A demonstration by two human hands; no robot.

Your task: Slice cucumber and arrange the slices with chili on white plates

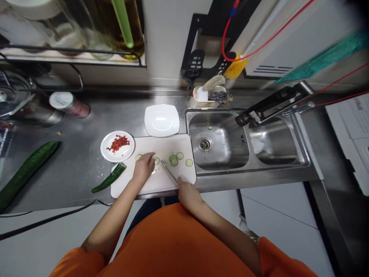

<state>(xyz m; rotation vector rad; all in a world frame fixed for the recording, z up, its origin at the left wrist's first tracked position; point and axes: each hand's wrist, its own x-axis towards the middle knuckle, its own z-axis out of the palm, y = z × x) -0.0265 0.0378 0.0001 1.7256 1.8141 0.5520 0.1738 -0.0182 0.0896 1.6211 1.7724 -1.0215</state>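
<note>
Our left hand (145, 166) curls beside a cucumber slice (156, 160) on the cutting board (150, 184), hold unclear. At the board's near edge, our right hand (189, 195) closes its fingers around the knife (169, 172); a skid risks cutting us.

Cucumber slices (180, 155): pale green, ringed in darker green. Cut cucumber (108, 181): deep green skin, pale cut end. Whole cucumber (29, 169): dark green. Knife (169, 173): silver-grey blade. Cutting board (158, 182): white. Squarish plate (162, 120): plain white. Round plate (103, 149): white. Chopped bits (118, 143): red. Desk (86, 150): metallic grey. Sink (227, 150): silver. Faucet (259, 113): black, with silver parts. Canister (78, 108): pinkish-red body, whitish lid. Thin tube (223, 40): bright red; connector (233, 12), blue. Fluffy brush head (236, 67): yellow. Shirt (170, 242): solid orange. Trousers (144, 216): dark blue.
</note>
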